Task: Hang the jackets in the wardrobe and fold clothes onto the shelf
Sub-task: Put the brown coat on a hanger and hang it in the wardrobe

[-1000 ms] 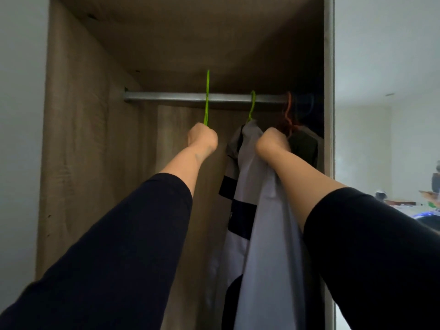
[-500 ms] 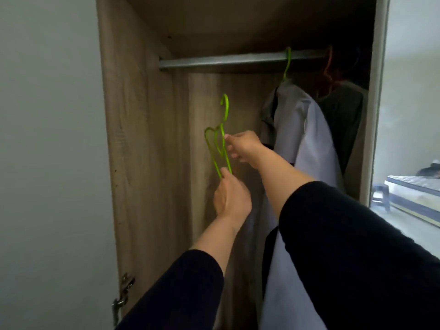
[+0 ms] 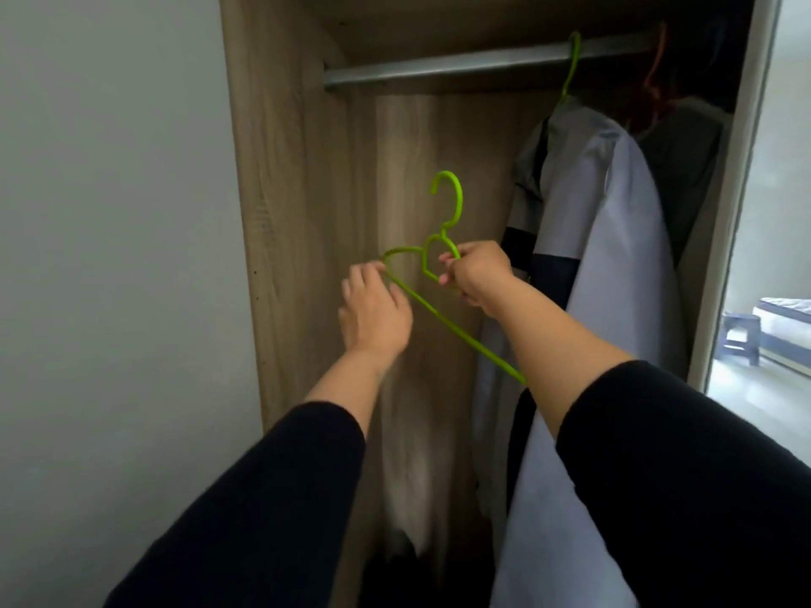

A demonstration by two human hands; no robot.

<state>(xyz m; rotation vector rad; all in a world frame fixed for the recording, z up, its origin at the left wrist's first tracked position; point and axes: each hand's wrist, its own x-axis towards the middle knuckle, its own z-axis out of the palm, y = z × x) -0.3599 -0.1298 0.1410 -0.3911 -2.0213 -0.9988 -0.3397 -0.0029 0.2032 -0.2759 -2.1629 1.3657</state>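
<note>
two arms reach out from the bottom of the view. each arm has a black sleeve, plain, with no marks or buttons. the sleeves are pushed up and end partway along the forearms. the left hand [image 3: 375, 315] and the right hand [image 3: 476, 274] are bare, with no rings.

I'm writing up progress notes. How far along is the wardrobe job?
Done: a grey jacket hangs on the rail, with a dark garment behind it. In hand: left hand and right hand hold an empty green hanger off the rail. Left: loading and hanging it; no folded clothes or shelf in view.
</note>
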